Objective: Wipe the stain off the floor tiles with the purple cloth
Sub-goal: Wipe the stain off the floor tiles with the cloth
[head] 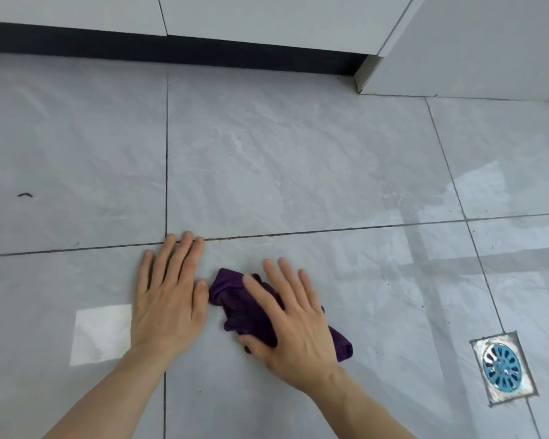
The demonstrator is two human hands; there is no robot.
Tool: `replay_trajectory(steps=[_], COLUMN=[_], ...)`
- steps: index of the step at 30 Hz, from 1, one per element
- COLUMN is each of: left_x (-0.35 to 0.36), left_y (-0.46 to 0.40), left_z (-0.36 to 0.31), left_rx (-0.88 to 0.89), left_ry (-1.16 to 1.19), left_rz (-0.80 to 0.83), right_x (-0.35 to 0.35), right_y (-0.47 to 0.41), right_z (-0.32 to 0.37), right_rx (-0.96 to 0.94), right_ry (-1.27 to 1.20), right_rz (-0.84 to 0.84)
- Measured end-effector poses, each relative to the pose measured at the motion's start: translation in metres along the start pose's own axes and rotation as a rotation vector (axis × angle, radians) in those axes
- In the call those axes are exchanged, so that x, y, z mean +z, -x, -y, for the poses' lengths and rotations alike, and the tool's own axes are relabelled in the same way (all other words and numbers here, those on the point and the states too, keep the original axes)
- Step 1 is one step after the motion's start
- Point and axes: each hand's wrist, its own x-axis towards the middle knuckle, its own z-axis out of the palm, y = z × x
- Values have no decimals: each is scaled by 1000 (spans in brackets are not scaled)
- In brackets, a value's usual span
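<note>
A crumpled purple cloth (235, 305) lies on the grey floor tiles (298, 172) near the bottom middle. My right hand (293, 324) presses flat on top of it, fingers spread, thumb curled along its near edge. My left hand (167, 296) rests palm down on the tile just left of the cloth, fingers apart, thumb tip almost touching the fabric. A small dark mark (25, 195) sits on the tile at the far left. I cannot see any stain under the cloth.
A square floor drain (501, 369) with a blue grate sits at the lower right. White cabinets with a dark toe-kick (171, 49) run along the top, and a wall corner (368, 74) juts in at the upper right. Glare patches shine on the tiles.
</note>
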Motion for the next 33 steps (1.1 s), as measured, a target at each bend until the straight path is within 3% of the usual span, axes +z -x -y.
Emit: replay_trajectory(steps=[4,10,13,17,20,25,28,31,33], left_x=[-14,-28,-26,-26,-25,-32,-35,-31,-24], left_y=[-2,3,12,17,21,25,21,16,13], left_z=[-9,-69,-83,-100,-105,-102,-87,-63,-48], left_rx=[0,256,98,-205,-306,-250,-183,-26,47], left_ry=[160,204,222,543,781,1007,814,337,116], left_rz=[-40,126,196,204,285,388,244,-17,-33], right_x=[-24,-25,-29,-39,-39,-39,-40,-38,-31], right_y=[12,26,24,15,10,4,7,17,27], right_z=[-5,-2,-1,10,21,17,10,13,16], right_rx=[414,583,768,1004,952,819,711,465,271], right_ry=[72,-319,-632,-1125,-1187,-893,-805,-617,-460], right_rz=[-84,-104,-203,-249,-195,-218,-285,-349,-356])
